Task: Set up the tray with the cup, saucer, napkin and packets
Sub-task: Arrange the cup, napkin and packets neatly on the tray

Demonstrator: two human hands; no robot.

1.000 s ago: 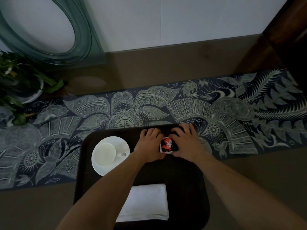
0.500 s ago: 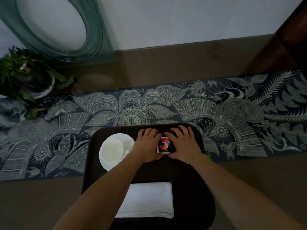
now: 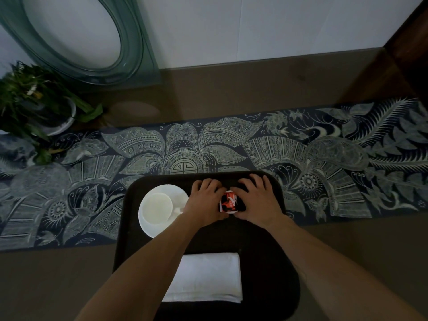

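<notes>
Left hand point(image 3: 205, 201), right hand point(image 3: 256, 201) flank packets point(image 3: 228, 202); grip unclear

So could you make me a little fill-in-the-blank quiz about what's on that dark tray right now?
1. The white cup stands on the ____.
2. The folded napkin lies at the tray's ____ edge, closest to the person.
3. The left hand and right hand are together at a red and white ____.
4. The tray rests partly on a patterned table ____.

Missing words: saucer; near; packet; runner
</notes>
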